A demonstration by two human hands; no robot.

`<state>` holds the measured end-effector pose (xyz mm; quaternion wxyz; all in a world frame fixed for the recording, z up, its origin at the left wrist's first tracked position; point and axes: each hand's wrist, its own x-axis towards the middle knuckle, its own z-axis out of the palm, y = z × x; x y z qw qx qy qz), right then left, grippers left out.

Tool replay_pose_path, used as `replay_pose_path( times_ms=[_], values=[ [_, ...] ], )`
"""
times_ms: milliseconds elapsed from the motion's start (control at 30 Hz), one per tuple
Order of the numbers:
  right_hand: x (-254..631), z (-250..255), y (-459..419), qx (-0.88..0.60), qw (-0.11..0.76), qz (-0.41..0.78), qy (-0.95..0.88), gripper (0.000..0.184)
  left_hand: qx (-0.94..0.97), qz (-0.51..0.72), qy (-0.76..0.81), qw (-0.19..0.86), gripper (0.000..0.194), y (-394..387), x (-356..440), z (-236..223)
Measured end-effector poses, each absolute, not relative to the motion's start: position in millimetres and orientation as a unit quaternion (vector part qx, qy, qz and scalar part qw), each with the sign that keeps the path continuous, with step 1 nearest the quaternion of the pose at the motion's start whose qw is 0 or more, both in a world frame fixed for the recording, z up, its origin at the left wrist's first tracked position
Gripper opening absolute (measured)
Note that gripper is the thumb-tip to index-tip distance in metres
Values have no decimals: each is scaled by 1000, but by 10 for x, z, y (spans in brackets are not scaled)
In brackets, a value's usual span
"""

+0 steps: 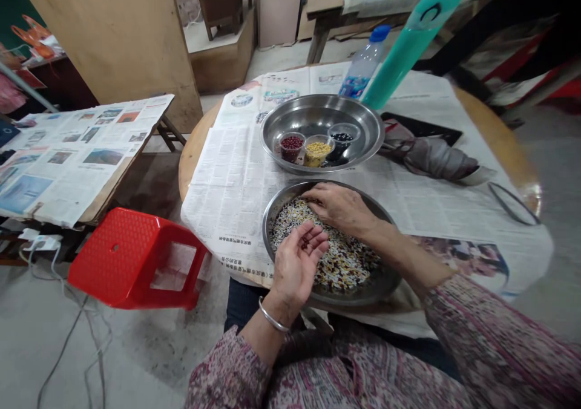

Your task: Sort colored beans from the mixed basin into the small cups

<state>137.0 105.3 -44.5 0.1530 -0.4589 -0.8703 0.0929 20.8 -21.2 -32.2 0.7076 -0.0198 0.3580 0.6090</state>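
Observation:
A steel pan (pixel 384 285) full of mixed beans and grains (pixel 345 261) sits at the near edge of a round table covered in newspaper. My left hand (pixel 297 261) is cupped palm-up over the pan's near left side, with a few red beans lying in the palm. My right hand (pixel 338 206) rests fingers-down on the mix at the pan's far side, fingertips pinched into the grains. Behind it a second steel pan (pixel 363 118) holds three small clear cups: red beans (pixel 291 145), yellow grains (pixel 318 150) and black beans (pixel 342 138).
A red plastic stool (pixel 136 258) stands left of the table. A water bottle (pixel 363 67) and a teal tube (pixel 408 46) stand behind the far pan; a folded grey umbrella (pixel 433 158) lies to the right. A second newspaper-covered table (pixel 72 155) is at the left.

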Motion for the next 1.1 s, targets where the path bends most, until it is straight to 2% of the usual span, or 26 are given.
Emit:
replay_pose_path(
  times_ms=[167, 300, 567, 767, 967, 1100],
  values=[
    [1268, -505, 1098, -463, 87, 55, -880, 26, -21, 609, 351, 711, 27, -208, 202, -320],
    [1305, -458, 1031, -462, 88, 78, -879, 23, -26, 609, 345, 714, 27, -202, 198, -306],
    [1540, -492, 643, -388, 184, 152, -890, 24, -25, 638, 349, 686, 24, -216, 212, -292],
    [1566, -530, 553, -427, 299, 246, -817, 24, -21, 645, 350, 679, 20, -208, 219, -303],
    [1554, -527, 579, -439, 308, 230, -812, 21, -16, 654, 353, 669, 18, -210, 217, -319],
    [1578, -445, 536, -435, 298, 206, -825, 12, -9, 650, 366, 666, 15, -208, 221, -321]
  ],
)
